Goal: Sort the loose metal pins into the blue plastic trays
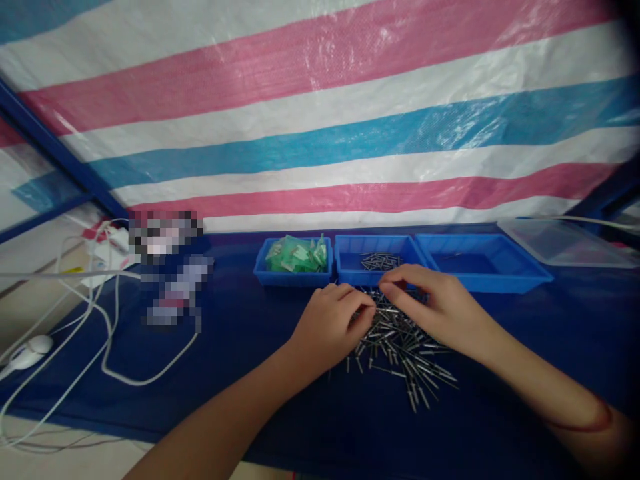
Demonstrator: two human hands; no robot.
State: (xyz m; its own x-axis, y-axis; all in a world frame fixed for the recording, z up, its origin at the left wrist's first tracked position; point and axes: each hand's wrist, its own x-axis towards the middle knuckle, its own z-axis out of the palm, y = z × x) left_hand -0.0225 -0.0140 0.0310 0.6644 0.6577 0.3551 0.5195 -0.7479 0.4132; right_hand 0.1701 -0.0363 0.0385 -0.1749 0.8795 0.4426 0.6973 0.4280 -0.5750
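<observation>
Fingers [360, 301] of both hands pinch into the pin pile [400, 347] mid-desk [300, 413]; three blue trays along the back edge: green packets [296, 255], few pins [380, 261], one [483, 263] nearly bare.

Makeshift workshop: parts trays [373, 261], tarpaulin wall [320, 120]

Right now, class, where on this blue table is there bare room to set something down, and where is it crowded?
Bare cloth lies in front of the pile of metal pins, between the forearms, and right of the right hand below the empty blue tray. It is crowded where the left hand meets the pins, along the trays, and by the white cables.
</observation>
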